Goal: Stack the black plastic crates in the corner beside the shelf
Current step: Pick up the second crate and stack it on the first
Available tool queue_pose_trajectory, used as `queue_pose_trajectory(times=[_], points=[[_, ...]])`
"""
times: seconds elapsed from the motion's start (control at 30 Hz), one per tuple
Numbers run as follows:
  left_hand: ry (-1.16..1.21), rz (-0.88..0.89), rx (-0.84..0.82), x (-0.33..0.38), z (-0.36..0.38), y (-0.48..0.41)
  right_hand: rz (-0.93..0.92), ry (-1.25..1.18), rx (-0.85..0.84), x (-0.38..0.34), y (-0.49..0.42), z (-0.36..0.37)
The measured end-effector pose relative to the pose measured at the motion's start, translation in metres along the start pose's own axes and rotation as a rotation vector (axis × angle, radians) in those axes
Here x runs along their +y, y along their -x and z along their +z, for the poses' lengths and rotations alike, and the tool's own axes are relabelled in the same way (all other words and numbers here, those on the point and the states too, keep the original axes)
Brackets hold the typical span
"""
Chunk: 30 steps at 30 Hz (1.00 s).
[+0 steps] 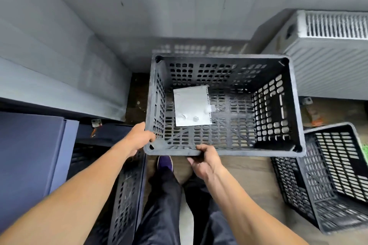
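Observation:
A black perforated plastic crate (294,105) is in front of me, near the grey wall corner. A white sheet of paper (191,107) lies on its bottom. My left hand (139,137) grips the crate's near left corner. My right hand (207,161) grips its near rim from below. Whether the crate rests on another one beneath it is hidden. Another black crate (326,181) sits tilted on the floor at the right. A third black crate (127,195) stands on edge by my left leg.
A dark blue shelf or cabinet (29,165) stands at the left. A white radiator (326,61) is mounted on the wall at the right. Grey panelled walls (79,55) meet in the corner behind the crate. My legs and a shoe (165,163) stand on the wooden floor.

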<state>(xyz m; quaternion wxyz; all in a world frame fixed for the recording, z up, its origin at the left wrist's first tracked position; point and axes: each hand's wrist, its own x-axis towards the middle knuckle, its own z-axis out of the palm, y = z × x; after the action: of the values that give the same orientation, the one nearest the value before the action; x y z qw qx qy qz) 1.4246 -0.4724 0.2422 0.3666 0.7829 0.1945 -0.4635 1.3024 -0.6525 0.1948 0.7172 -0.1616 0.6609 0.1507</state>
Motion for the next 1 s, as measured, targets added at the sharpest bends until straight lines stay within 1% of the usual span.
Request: queue_pose_trajectory(times=[0.13,0.33,0.47,0.6,0.77,1.0], points=[[-0.003,-0.001,0.053,-0.003,-0.016,-0.015,0.057,-0.06,-0.036,0.008,-0.008,0.02],[0.044,0.001,0.088,-0.01,-0.036,-0.046,0.027,-0.184,-0.079,0.016,-0.035,0.055],[0.078,-0.009,0.092,-0.018,-0.047,-0.069,-0.022,-0.082,-0.047,0.018,-0.046,0.074],[0.121,0.005,0.121,-0.018,-0.058,-0.091,-0.072,-0.032,-0.029,0.016,-0.062,0.094],[0.13,0.013,0.116,-0.014,-0.064,-0.125,-0.121,0.038,-0.015,0.005,-0.081,0.114],[0.097,0.023,0.13,-0.02,-0.07,-0.161,-0.124,0.05,-0.042,0.002,-0.099,0.123]])
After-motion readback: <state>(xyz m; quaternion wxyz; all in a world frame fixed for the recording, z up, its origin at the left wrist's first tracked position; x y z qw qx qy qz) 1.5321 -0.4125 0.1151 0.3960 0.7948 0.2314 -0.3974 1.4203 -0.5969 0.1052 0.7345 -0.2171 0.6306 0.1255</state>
